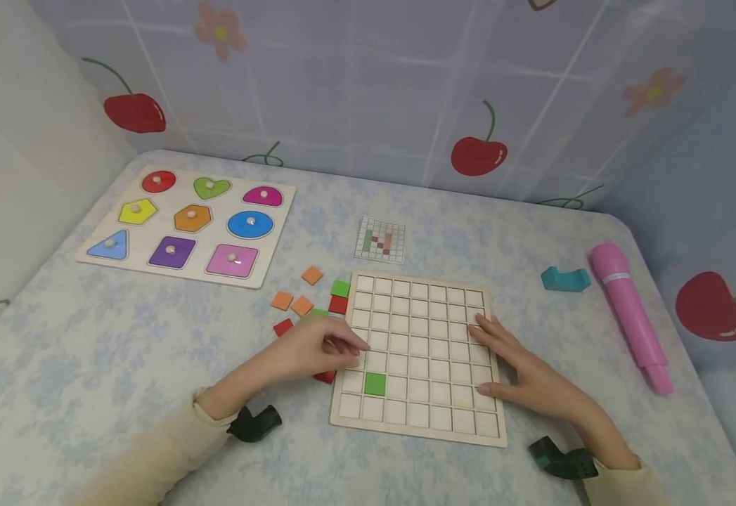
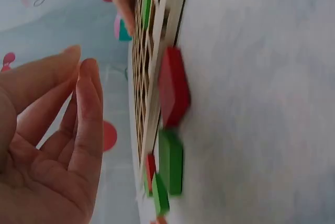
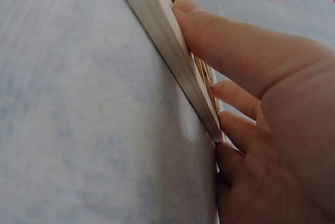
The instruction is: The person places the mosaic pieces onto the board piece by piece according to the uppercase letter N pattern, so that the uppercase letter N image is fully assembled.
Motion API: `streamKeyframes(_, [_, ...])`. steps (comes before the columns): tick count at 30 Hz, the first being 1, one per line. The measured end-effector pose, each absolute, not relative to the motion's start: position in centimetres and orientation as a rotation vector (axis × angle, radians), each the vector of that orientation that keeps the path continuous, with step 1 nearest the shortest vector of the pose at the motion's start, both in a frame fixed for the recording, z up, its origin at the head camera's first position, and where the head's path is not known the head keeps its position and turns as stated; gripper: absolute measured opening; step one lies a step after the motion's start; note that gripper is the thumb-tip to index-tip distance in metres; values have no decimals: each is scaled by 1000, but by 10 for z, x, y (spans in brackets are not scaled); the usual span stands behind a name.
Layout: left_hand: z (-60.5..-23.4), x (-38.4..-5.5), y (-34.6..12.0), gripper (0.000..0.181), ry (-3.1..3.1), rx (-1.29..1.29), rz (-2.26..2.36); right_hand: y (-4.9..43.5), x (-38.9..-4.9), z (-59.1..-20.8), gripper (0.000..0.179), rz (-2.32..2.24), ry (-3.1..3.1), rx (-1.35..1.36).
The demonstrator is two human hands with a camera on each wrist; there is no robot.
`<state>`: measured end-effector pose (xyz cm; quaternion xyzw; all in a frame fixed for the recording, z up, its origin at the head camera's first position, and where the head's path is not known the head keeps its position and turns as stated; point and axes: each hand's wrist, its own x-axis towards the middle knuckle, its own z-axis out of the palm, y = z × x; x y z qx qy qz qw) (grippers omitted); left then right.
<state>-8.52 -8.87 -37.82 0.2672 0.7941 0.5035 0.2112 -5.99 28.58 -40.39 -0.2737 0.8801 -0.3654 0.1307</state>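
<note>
A wooden grid board (image 1: 418,437) lies before me, with one green square tile (image 1: 375,384) set in a cell near its lower left. Over the board's left edge hovers my left hand (image 1: 320,348), thumb and fingertips close together and no tile showing between them; the left wrist view shows this hand (image 2: 57,135) above a red tile (image 2: 174,85) and a green tile (image 2: 170,161) beside the board. My right hand (image 1: 528,372) rests along the board's right edge, fingers spread over the outer cells. From the right wrist, its thumb (image 3: 225,41) lies on the rim.
Several orange tiles (image 1: 302,305) and other red and green tiles lie left of the board. Behind it is a small pattern card (image 1: 380,240). A shape puzzle (image 1: 199,270) with knobbed pieces lies far left; a teal notched block (image 1: 565,279) and a pink rod-shaped toy (image 1: 632,316) are right.
</note>
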Motion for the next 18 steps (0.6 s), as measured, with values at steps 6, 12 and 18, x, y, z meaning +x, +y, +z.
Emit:
streamKeyframes(6, [-377, -93, -127, 21, 2207, 709, 1384, 284, -60, -402, 82, -1075, 2555, -812])
streamKeyframes(12, [-384, -97, -148, 21, 2308, 695, 1337, 284, -60, -401, 83, -1067, 2556, -810])
streamKeyframes(18, [-392, -100, -148, 22, 2333, 777, 1264, 286, -61, -404, 84, -1045, 2564, -792])
